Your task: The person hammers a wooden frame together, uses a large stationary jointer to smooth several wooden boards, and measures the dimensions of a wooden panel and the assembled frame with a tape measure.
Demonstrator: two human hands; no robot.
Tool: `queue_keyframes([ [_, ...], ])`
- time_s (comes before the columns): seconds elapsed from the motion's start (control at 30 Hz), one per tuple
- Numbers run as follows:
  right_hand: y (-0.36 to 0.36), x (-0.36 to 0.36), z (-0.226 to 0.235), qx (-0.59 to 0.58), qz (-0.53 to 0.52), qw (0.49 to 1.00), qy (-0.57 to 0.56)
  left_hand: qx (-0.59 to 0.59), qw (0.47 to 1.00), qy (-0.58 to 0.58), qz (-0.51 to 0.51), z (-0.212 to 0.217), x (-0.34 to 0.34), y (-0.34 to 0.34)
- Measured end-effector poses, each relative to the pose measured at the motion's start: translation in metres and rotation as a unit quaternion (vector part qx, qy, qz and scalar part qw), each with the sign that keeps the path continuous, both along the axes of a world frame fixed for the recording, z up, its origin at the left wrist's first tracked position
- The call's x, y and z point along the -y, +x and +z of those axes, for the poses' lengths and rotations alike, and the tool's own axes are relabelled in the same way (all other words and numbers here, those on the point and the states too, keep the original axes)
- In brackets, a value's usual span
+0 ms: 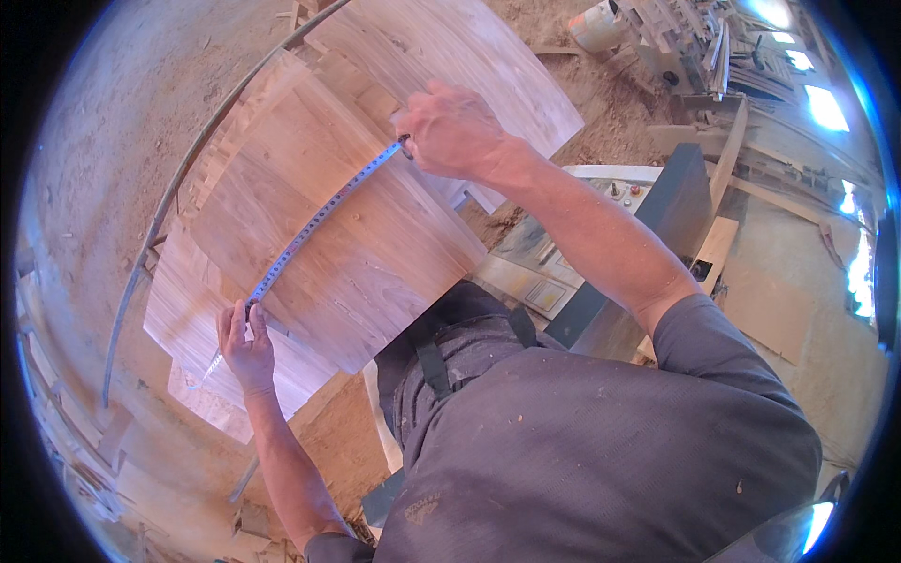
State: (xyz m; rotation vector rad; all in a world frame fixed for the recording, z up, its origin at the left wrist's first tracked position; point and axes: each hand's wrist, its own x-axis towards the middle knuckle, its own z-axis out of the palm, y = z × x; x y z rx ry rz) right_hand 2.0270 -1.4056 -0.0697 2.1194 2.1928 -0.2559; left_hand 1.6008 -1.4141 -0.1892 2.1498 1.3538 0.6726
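A pale blade of a tape measure [321, 215] stretches in a slight curve across a wide wooden panel [394, 267]. My right hand [452, 129] is closed around its upper right end, near the far edge of the panel; whether the case is inside that fist is hidden. At the lower left, my left hand [247, 349] pinches the blade between thumb and fingers at the panel's left edge. A loose stretch of blade hangs past the left hand. The panel lies on top of other wooden boards [178, 305], stacked unevenly.
Another large board [507, 70] lies beyond the panel. A curved dark rail [178, 178] runs along the left of the stack. To the right stands a machine with a control panel [627, 194]. Scrap wood [657, 42] and a bucket [596, 26] lie at the far right.
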Motion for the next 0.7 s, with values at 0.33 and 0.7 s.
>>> queue_keyframes([
  [0.33,-0.003,-0.007,0.009,0.020,-0.007,0.999,-0.040,-0.002,1.000,-0.019,0.005,0.008,-0.001,0.003],
  [0.7,-0.007,-0.010,0.017,0.023,-0.011,0.998,-0.064,0.008,1.000,-0.009,0.008,0.008,-0.001,0.005],
])
